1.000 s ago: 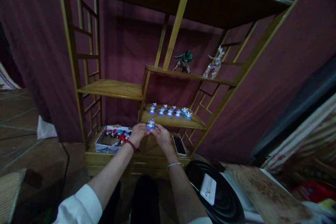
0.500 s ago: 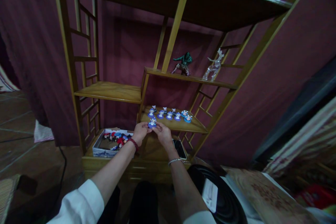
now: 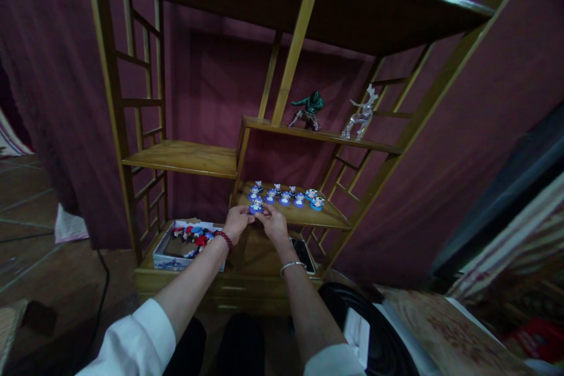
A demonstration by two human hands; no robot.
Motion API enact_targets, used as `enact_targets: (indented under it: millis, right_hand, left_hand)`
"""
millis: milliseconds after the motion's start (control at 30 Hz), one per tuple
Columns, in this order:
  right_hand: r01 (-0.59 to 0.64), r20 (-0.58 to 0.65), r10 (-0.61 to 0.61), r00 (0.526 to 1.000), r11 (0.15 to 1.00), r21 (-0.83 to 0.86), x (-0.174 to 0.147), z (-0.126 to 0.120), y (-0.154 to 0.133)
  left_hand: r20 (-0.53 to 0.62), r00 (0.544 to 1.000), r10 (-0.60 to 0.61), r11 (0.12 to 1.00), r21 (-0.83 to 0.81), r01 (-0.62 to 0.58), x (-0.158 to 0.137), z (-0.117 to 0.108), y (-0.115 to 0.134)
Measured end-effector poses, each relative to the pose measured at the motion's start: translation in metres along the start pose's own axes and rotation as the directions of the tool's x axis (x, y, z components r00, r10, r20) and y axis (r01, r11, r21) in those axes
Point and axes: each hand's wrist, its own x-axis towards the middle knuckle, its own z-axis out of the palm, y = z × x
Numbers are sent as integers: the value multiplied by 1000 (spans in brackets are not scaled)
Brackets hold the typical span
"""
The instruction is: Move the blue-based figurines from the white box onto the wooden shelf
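Note:
Between my two hands is a small purple-and-white figurine [image 3: 256,205] on a round purple base, upright at the front left edge of a wooden shelf [image 3: 324,215]. My left hand [image 3: 238,223] pinches its base from the left, and my right hand [image 3: 274,224] from the right. Whether the base touches the shelf I cannot tell. Just behind it stand several similar purple figurines [image 3: 285,198] in a row. Darker figurines [image 3: 277,188] make a back row, with blue-based ones [image 3: 316,202] at the right end.
A box [image 3: 170,261] of loose red, blue and black figurines sits lower left. On the shelf above stand a green hooded figure [image 3: 311,108] and a clear deer figurine [image 3: 362,113]. A phone-like dark slab [image 3: 303,254] lies below my right wrist. Wooden posts [image 3: 297,41] divide the shelves.
The view has shifted slightly, so the shelves sit a little lower. My hands still hold the figurine, now a bit closer to the front row.

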Motion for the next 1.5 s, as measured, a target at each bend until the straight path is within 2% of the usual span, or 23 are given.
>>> enact_targets:
  millis: [167,500,800,1300,1500]
  right_hand:
    - [46,-1,-46,999,998,-31,6,4,4]
    - [23,20,-21,1000,990,-139,18,11,11]
    - [35,37,-30,999,988,-152,20,10,10]
    - [55,47,-47,998,980,-191,18,10,10]
    - [60,72,-45,996,974,-217,17,9,6]
  left_hand:
    - [32,999,40,997,65,-42,1,1,0]
    - [9,997,82,989,121,-82,11,-2,-6]
    - [-18,999,39,983,179,-35,8,-3,-8]
    - [-15,997,79,977,198,-74,14,-7,-16]
    - [-18,997,75,961,268,-68,17,-7,-21]
